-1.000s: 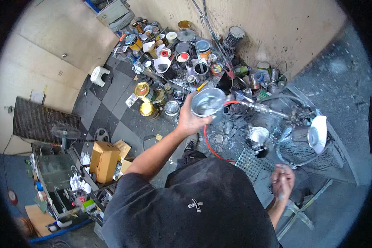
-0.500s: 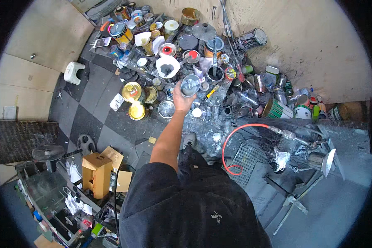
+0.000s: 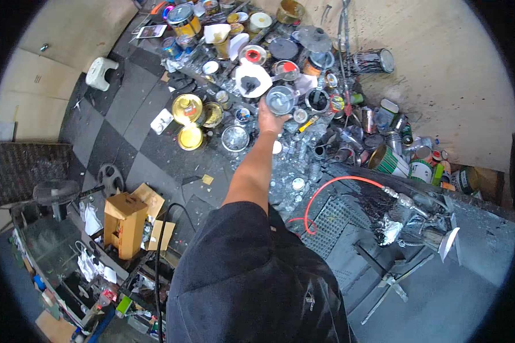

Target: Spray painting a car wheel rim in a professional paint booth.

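My left hand (image 3: 272, 120) reaches forward and grips a clear cup (image 3: 280, 100) from its near side, with some greyish content showing inside. The cup is over the crowded paint bench. Just left of it lies a white paper piece with a dark patch (image 3: 252, 81). To its right stands an open can with dark contents (image 3: 317, 100), and a small round tub (image 3: 300, 116) sits close by. A yellow-handled tool (image 3: 308, 124) lies near my fingers. My right hand is out of the picture.
Gold tins (image 3: 187, 108) stand left of my arm. Several paint cans and bottles pile up along the right wall. A red hose (image 3: 320, 191) curls near a spray stand. At lower left are a cardboard box (image 3: 123, 226) and a fan (image 3: 57, 194). A white stool (image 3: 99, 74) stands farther off.
My left hand, still gripping the cup, has reached a little farther forward. The whole view has shifted and turned slightly, and the cup is closer to the open dark can.
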Motion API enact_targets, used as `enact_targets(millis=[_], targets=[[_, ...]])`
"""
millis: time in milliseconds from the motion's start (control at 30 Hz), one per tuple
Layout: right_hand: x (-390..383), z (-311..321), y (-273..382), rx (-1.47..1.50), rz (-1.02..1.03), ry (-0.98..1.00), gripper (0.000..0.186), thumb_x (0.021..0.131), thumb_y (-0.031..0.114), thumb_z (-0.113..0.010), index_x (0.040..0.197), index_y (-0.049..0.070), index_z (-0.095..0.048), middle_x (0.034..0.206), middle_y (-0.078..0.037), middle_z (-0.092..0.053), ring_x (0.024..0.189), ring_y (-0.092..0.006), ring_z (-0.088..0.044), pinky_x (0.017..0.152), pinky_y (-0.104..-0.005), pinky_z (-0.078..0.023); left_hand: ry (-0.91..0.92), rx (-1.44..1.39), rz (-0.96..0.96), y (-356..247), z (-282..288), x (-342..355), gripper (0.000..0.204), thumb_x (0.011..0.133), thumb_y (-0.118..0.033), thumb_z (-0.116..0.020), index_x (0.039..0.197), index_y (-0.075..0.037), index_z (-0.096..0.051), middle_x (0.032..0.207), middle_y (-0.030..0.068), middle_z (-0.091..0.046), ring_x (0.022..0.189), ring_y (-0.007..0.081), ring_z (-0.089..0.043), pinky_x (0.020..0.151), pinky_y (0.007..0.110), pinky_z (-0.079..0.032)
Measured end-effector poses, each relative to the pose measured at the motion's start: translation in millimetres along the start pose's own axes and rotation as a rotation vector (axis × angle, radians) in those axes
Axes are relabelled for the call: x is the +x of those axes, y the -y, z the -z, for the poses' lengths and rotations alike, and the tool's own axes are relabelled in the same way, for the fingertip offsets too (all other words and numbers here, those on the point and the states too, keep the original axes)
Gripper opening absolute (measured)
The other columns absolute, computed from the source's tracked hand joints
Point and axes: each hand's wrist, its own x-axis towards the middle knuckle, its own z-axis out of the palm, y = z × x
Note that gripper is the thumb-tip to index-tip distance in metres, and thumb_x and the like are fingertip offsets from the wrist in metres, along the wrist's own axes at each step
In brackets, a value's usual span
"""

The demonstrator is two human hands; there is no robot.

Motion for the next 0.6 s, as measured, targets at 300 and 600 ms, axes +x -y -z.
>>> enact_targets(millis=[300, 600], targets=[[12.1, -51.2, 2.2, 0.083, 0.071, 0.063, 0.034, 0.089, 0.026, -0.062, 0.112, 0.001, -0.065, 0.084, -0.014, -0.068, 0.075, -0.0196, -0.065, 0.064, -0.0344, -0.049, 0.644, 0.577, 0.181, 68.8, 72.0, -42.8, 0.091, 0.068, -0.054, -0.076, 0.131, 0.004, -0.045, 0.124, 0.0277, -0.057, 0.116, 0.0396, -0.056, 0.098, 0.043, -0.045], [46.0, -94.9, 37.1, 0.002, -0.104, 0.147, 0.042, 0.09, 0.038, -0.063, 0.108, 0.0, -0.067, 0.086, -0.009, -0.069, 0.079, -0.0171, -0.065, 0.07, -0.0342, -0.05, 1.29, 0.486, 0.072, 200.0, 200.5, -247.1, 0.08, 0.084, -0.07, -0.05, 0.125, -0.002, -0.06, 0.12, 0.0167, -0.065, 0.109, 0.0318, -0.061, 0.098, 0.042, -0.045]])
